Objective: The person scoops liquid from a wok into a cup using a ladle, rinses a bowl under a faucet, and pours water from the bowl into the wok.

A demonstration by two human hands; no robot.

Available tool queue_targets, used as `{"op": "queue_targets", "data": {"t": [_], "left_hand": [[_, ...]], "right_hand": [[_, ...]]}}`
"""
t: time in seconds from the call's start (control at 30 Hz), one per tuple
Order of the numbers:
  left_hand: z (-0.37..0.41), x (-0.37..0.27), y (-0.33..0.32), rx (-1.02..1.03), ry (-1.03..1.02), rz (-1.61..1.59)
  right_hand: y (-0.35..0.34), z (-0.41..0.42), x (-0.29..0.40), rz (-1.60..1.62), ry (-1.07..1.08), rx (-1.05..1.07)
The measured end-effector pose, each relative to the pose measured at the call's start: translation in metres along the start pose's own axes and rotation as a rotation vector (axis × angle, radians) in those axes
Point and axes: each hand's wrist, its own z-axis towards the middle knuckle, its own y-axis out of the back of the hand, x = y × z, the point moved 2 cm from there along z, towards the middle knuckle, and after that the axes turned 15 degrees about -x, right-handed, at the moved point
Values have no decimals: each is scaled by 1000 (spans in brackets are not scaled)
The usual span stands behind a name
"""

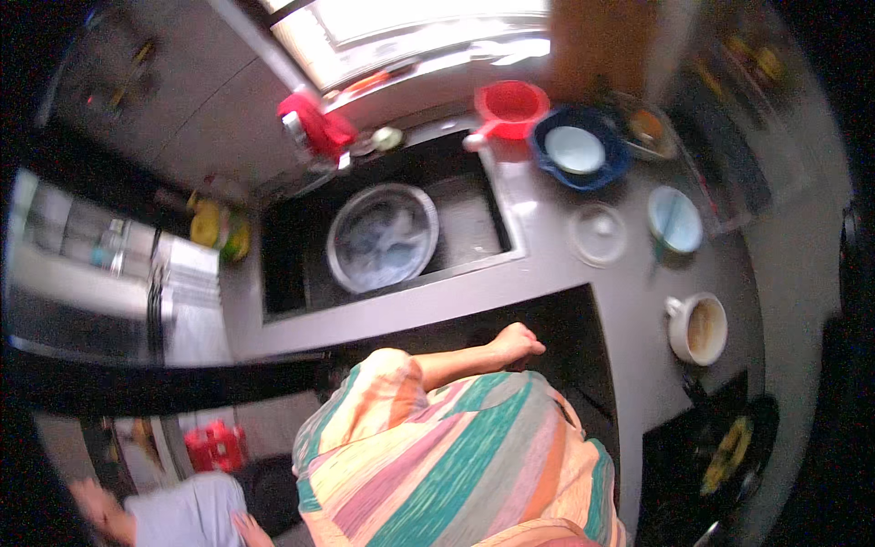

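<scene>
My left hand (519, 345) is held in front of my striped shirt, below the counter's front edge, with its fingers curled and nothing visible in them. My right hand is out of view. Beyond the counter edge, a round metal basin (383, 238) with cloudy water or wet contents sits in the dark sink (284, 290). A red plastic strainer or pan (513, 109) stands behind the sink's right corner. Beside it, a white bowl (574, 149) rests in a dark blue basin (618, 161). A clear round lid (597, 234) lies on the counter to the right of the sink.
On the right are a pale blue bowl (675, 219), a white mug (697, 329) with brown contents, and a dark pan (759, 437) with yellow food on a black hob. Yellow bottles or packets (219, 229) stand left of the sink. Another person (188, 509) is at lower left.
</scene>
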Motion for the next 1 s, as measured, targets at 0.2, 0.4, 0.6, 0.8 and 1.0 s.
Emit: {"op": "queue_targets", "data": {"t": [0.2,0.4,0.6,0.8,1.0], "left_hand": [[-15,15,60,-128,46,-187],[-12,23,112,-174,87,-397],[-6,37,151,-189,129,-480],[-11,37,156,-292,124,-479],[-22,45,150,-427,120,-660]], "right_hand": [[-34,-11,95,-34,216,74],[-64,-79,308,99,257,363],[-24,-45,442,294,615,-3],[49,56,512,-118,795,-724],[75,119,538,-560,640,-874]]}}
